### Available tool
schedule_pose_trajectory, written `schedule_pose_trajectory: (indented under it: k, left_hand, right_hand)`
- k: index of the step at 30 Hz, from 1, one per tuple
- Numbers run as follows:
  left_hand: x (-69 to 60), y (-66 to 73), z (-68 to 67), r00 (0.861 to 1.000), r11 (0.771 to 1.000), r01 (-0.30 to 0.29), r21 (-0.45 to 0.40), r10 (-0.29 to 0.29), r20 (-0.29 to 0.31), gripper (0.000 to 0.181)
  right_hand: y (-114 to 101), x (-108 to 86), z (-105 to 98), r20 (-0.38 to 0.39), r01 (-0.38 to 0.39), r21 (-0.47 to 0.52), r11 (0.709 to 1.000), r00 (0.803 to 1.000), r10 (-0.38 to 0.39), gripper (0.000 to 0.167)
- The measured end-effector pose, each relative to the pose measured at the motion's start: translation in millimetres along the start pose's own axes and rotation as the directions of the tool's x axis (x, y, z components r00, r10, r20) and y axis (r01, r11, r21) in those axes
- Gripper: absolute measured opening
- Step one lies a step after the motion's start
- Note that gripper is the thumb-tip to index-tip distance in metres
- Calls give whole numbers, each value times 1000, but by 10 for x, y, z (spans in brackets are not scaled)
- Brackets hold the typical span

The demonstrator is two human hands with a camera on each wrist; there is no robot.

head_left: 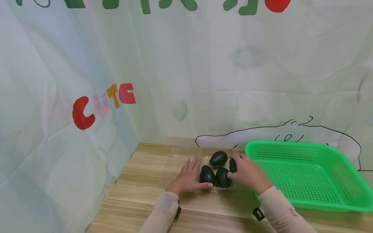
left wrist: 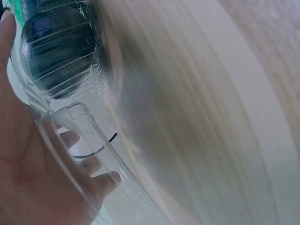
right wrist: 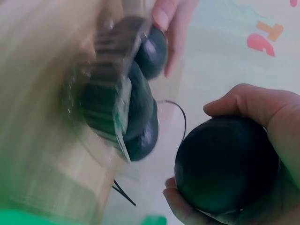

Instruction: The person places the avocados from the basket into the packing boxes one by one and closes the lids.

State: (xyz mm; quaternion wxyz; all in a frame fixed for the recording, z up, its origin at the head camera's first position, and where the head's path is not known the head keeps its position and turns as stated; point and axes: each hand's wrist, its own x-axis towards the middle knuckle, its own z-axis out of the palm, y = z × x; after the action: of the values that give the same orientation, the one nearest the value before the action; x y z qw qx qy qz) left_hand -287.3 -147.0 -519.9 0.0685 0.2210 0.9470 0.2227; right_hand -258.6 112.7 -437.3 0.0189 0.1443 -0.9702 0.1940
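Note:
A clear plastic clamshell box [head_left: 200, 157] lies on the table with its lid [head_left: 173, 163] folded out to the left. Three dark avocados sit in it: one at the back [head_left: 218, 158], one at the front left [head_left: 207, 176] and one at the front right [head_left: 222, 178]. My right hand [head_left: 249, 172] grips another avocado [right wrist: 227, 164] just above the box's right side, thumb and fingers around it. Across the box's left part lies my left hand [head_left: 188, 178], fingers extended and thumb along the front edge. The clear plastic edge [left wrist: 86, 126] crosses the left palm in the left wrist view.
A green plastic basket [head_left: 318, 208] with slotted sides stands close by on the right. Printed cloth [head_left: 203, 77] hangs behind and to the left of the wooden table [head_left: 122, 211]. A small black tag [head_left: 258, 214] shows by the right sleeve.

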Motion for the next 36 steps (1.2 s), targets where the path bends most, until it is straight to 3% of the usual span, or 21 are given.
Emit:
schedule_pose_trajectory:
  k: [13, 36]
  left_hand:
    - [-5, 36, 0, 1000, 999, 22, -23, -22, -1, 119]
    - [0, 1, 17, 1000, 1000, 6, -17, -6, -12, 118]
  right_hand:
    - [-177, -32, 221, 114, -15, 41, 999, 993, 10, 52]
    - [-214, 35, 402, 16, -9, 4, 1000, 1000, 8, 59]
